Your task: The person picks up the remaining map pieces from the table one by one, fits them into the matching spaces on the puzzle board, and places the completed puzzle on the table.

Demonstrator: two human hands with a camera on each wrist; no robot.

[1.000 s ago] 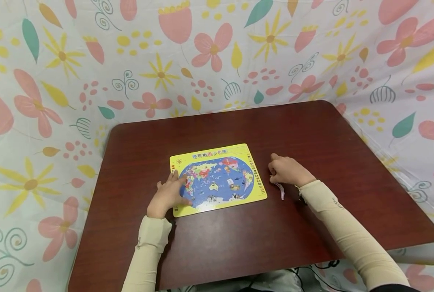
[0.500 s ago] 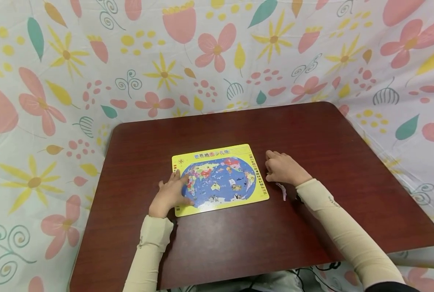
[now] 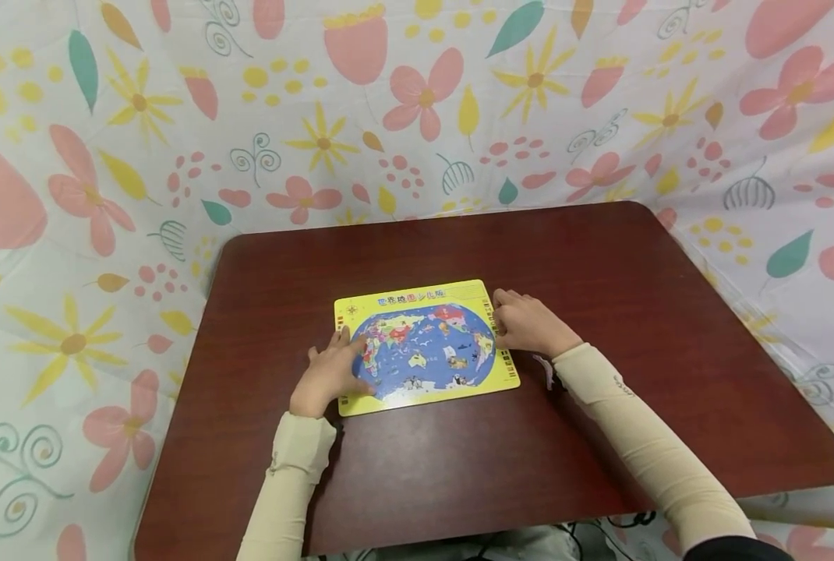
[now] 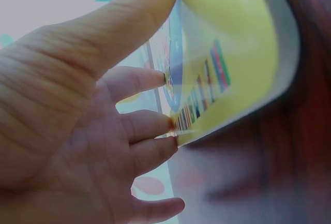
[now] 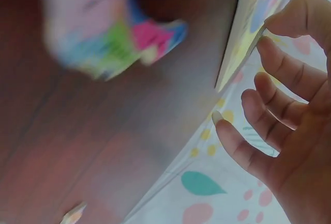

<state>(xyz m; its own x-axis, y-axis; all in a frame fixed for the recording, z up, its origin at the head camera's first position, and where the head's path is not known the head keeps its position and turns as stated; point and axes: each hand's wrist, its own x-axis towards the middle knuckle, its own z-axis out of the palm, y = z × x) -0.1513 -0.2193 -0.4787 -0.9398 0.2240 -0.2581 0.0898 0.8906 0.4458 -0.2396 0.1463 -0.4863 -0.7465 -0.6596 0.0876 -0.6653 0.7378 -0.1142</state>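
Note:
A yellow-bordered world map board (image 3: 424, 397) lies flat on the table. My left hand (image 3: 327, 378) rests at its left edge, fingers spread; in the left wrist view the thumb and fingertips of this hand (image 4: 77, 110) touch the board (image 4: 243, 32). My right hand (image 3: 532, 323) is over the board's right edge. Up close in the right wrist view, the thumb and index finger of that hand (image 5: 289, 79) pinch a thin flat piece (image 5: 254, 43), seen edge-on beside the board (image 5: 237, 61). Its printed face is hidden.
A narrow pinkish piece (image 3: 547, 369) lies on the brown table (image 3: 417, 483) beside my right wrist. The right wrist view shows a blurred multicoloured piece (image 5: 111, 32) and a smaller one (image 5: 75, 213). Flower-patterned cloth (image 3: 417, 171) hangs behind the table.
My right hand has moved left from the bare table to the board's right edge, and its sleeve now partly covers the pinkish piece. The left hand has stayed on the board.

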